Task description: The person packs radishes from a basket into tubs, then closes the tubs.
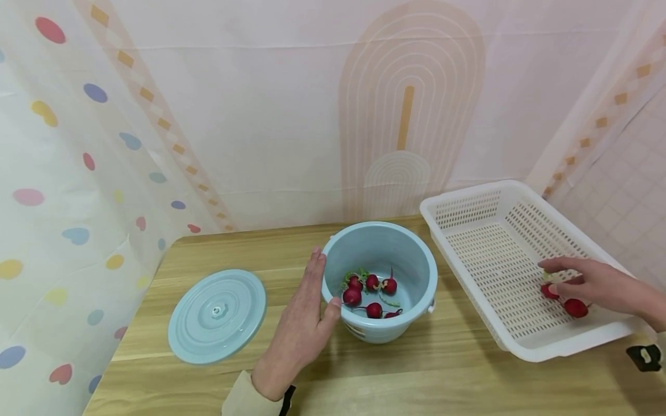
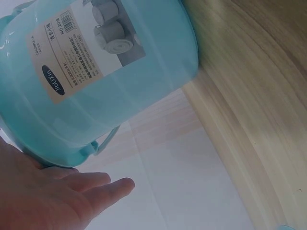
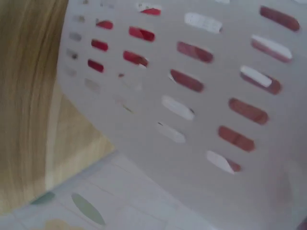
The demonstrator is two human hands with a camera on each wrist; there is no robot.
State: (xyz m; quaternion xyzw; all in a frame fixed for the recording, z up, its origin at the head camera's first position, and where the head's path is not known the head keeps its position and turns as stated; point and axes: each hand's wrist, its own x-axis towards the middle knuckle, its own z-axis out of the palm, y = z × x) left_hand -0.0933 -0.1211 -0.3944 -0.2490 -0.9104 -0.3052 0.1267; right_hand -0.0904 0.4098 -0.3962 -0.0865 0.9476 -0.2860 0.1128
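A light-blue bucket (image 1: 380,330) stands on the wooden table, with several red radishes (image 1: 352,296) on its floor. My left hand (image 1: 299,323) rests along the bucket's left side, fingers straight and thumb at the rim. In the left wrist view the labelled bucket wall (image 2: 110,91) rises beside the left hand (image 2: 53,191). Inside a white slotted basket (image 1: 486,312), my right hand (image 1: 598,286) reaches down, thumb and forefinger around a radish (image 1: 548,291) with a pale green top. Whether they pinch it is unclear. Another radish (image 1: 576,308) lies beneath that hand.
A round light-blue lid (image 1: 218,315) lies flat on the table (image 1: 364,381), left of the bucket. Behind the table hangs a patterned cloth (image 1: 270,115). The basket's wall (image 3: 158,120) fills much of the right wrist view, hiding most of the right hand there.
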